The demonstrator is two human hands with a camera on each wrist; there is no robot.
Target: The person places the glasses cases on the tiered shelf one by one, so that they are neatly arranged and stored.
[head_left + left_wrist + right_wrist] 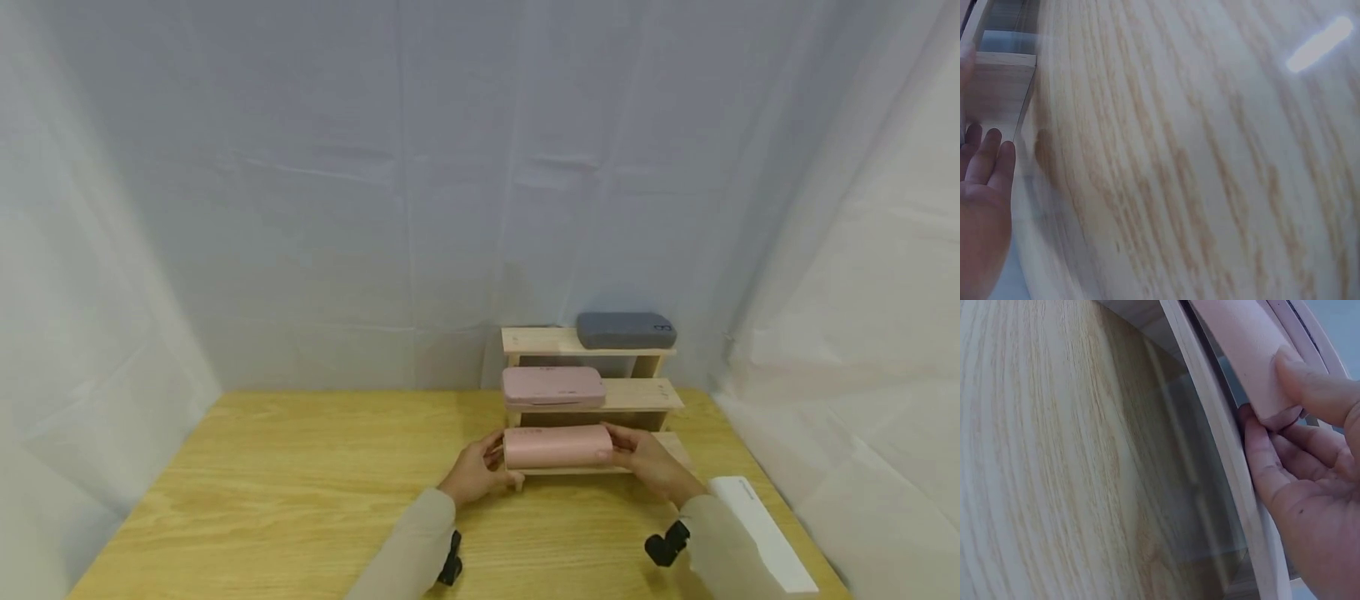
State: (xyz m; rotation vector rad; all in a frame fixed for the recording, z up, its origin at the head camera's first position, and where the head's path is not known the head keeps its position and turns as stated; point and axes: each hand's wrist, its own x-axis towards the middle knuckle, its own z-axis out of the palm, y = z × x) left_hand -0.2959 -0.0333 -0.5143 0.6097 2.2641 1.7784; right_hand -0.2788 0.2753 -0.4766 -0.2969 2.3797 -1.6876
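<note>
A pink glasses case [558,447] lies lengthwise along the lowest tier of a wooden three-step rack [637,395]. My right hand [652,464] pinches its right end, the thumb [1313,390] on top and fingers curled beneath, close to the wooden front strip [1219,425]. At the case's left end is my left hand [474,473], its fingertips right at that end and its thumb lower, by the rack's front edge. In the left wrist view the fingers [985,159] look nearly straight beside the rack's end, with the case out of sight.
A second pink glasses case [553,387] sits on the middle tier, toward the left. On the top tier, a grey glasses case [626,331] sits toward the right. A long white box [761,533] lies beside my right forearm on the wooden table [322,483]. White sheeting [360,208] surrounds the table.
</note>
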